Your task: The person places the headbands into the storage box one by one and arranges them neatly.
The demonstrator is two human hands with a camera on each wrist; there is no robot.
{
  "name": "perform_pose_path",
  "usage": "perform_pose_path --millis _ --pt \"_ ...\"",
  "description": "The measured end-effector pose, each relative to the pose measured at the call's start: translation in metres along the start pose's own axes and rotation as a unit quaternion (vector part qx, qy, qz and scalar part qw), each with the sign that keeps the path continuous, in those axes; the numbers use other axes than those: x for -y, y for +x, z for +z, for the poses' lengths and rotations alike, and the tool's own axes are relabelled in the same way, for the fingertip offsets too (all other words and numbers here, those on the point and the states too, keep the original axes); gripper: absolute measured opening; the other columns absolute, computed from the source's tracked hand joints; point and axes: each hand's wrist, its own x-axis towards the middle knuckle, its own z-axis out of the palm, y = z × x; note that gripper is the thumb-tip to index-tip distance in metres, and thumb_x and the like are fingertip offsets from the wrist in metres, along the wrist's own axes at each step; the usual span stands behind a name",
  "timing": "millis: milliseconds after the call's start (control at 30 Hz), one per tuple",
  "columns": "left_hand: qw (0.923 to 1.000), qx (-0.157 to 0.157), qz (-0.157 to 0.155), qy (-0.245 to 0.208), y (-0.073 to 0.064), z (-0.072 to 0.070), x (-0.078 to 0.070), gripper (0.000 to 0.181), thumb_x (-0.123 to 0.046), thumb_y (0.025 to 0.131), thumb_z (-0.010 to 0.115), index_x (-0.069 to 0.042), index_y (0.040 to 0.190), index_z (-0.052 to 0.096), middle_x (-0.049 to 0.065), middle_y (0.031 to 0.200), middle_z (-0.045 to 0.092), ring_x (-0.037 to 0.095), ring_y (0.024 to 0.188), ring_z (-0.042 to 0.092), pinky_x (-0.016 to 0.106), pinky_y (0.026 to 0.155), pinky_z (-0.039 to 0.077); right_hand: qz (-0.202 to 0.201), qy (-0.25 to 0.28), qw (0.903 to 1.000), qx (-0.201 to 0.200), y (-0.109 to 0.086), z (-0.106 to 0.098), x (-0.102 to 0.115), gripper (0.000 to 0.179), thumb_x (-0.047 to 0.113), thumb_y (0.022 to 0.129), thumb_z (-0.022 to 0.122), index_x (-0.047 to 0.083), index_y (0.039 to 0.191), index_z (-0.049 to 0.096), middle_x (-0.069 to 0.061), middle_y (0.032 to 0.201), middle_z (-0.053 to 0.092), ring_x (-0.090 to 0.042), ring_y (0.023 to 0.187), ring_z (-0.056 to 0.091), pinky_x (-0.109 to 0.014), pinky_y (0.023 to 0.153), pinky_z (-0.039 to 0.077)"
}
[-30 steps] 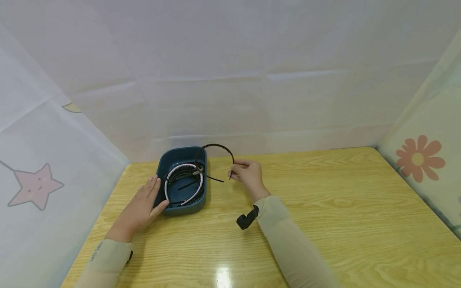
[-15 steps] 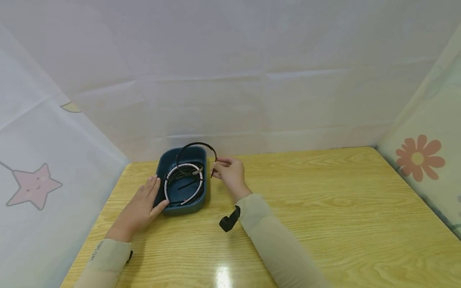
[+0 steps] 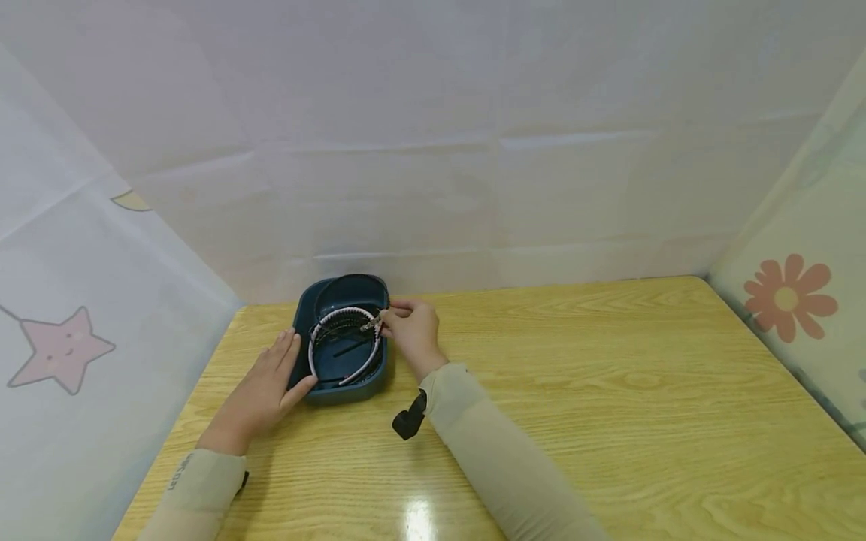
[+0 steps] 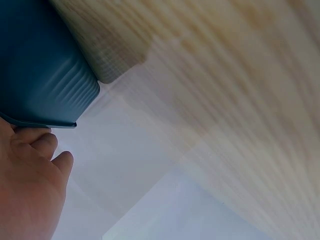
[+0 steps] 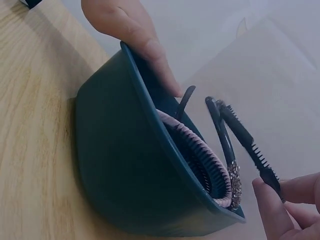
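A dark blue plastic bin (image 3: 348, 394) stands on the table. My left hand (image 3: 257, 391) rests on its left rim with fingers extended, its thumb at the near left corner. With thumb and fingertips my right hand (image 3: 414, 334) pinches one end of a thin black toothed headband (image 5: 257, 157) at the bin's right rim. The held headband's arc reaches over the far part of the bin. Inside lie a pale pink ribbed headband (image 5: 192, 137), a glittery headband (image 5: 234, 185) and more black ones, partly hidden beneath.
The bin is near the back edge of the wood-grain table (image 3: 609, 391), left of the middle. Behind it rises a pale cloth backdrop (image 3: 433, 188). A printed cloth (image 3: 61, 263) hangs at the left and another at the right.
My right hand has moved left with the black headband, from beside the bin to its right rim, and the arc is now over the bin. My left hand has stayed in place.
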Motion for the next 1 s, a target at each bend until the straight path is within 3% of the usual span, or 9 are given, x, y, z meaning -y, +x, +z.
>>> perform_pose_path --millis 567,1000 --pt "0.9999 -0.010 0.007 0.000 0.001 0.002 0.000 0.081 -0.051 0.096 0.042 0.001 0.150 0.012 0.020 0.155 0.006 0.035 0.142 0.005 0.051 0.115 0.007 0.000 -0.024 0.9997 -0.010 -0.008 0.016 -0.007 0.031 0.000 0.081 0.071 -0.009 0.109 0.062 -0.009 0.081 0.065 -0.024 0.066 0.069 -0.028 0.060 0.058" --pt "1.0000 0.000 0.001 -0.002 0.001 0.002 0.001 0.082 -0.054 0.096 0.041 0.000 0.150 0.011 0.019 0.156 0.004 0.034 0.142 0.004 0.052 0.115 0.008 -0.042 -0.055 0.9976 0.010 -0.006 0.013 -0.018 0.022 0.006 0.080 0.074 -0.005 0.097 0.065 -0.007 0.074 0.064 -0.028 0.061 0.068 -0.031 0.057 0.058"
